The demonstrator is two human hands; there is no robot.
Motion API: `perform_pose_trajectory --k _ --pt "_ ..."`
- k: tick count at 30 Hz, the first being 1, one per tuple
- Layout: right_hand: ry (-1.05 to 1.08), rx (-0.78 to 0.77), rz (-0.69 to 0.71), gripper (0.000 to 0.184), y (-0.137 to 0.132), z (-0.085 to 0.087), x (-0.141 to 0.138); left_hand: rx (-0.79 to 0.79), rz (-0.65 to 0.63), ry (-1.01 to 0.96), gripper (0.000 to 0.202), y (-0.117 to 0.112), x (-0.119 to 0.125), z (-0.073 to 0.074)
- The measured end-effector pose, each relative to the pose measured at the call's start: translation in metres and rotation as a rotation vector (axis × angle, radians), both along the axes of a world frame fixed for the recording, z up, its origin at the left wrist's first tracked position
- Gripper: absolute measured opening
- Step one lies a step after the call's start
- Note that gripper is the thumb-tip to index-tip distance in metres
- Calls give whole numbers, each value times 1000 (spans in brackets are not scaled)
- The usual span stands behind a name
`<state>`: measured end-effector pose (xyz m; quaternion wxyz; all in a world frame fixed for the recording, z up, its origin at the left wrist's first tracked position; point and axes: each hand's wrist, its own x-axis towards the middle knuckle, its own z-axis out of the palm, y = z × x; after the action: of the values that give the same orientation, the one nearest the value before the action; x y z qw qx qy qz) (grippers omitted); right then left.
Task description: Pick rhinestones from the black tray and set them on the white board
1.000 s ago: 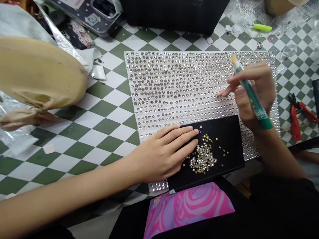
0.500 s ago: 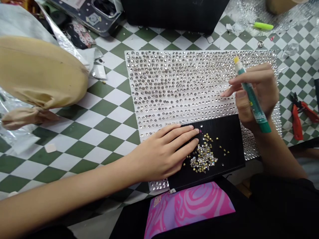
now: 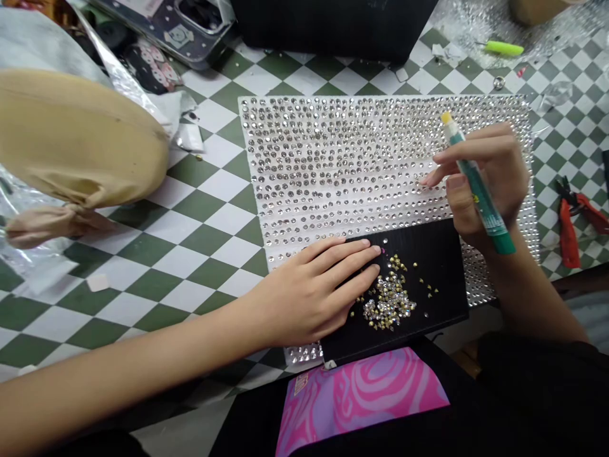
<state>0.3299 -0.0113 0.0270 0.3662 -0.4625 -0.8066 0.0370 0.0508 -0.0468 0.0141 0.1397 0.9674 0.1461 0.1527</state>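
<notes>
A white sheet covered in rows of clear rhinestones [image 3: 342, 158] lies on the green and white checkered table. On its near edge rests a black tray [image 3: 442, 260] with a small heap of loose rhinestones [image 3: 387, 301]. My left hand [image 3: 314, 292] lies flat, fingers stretched out, on the tray's left side beside the heap. My right hand [image 3: 480, 178] is closed round a teal pen-like tool [image 3: 478, 187] with a yellow tip pointing up. Its index finger reaches down to the sheet's rhinestones.
A tan padded form [image 3: 76, 136] fills the left. Red pliers [image 3: 571, 219] lie at the right edge, a green tool [image 3: 502, 47] at the back right. A black box [image 3: 333, 25] stands behind the sheet. A pink patterned packet [image 3: 361, 393] sits near me.
My right hand with the teal tool has shifted slightly over the sheet, fingertip staying on the rhinestones. My left hand has not moved.
</notes>
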Motion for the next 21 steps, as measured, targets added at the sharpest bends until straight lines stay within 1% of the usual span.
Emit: perform_pose_trajectory --k 7,11,14,21 --pt "16 -4 -10 24 -2 3 -2 1 1 0 44 0 0 -1" --pt "53 -1 -52 23 -3 1 -1 1 1 -2 44 0 0 0" --pt "33 -1 -74 23 -3 1 -1 -1 4 0 44 -1 -1 0" --pt "-12 -5 -45 21 -2 4 -3 2 3 -3 44 -1 -1 0"
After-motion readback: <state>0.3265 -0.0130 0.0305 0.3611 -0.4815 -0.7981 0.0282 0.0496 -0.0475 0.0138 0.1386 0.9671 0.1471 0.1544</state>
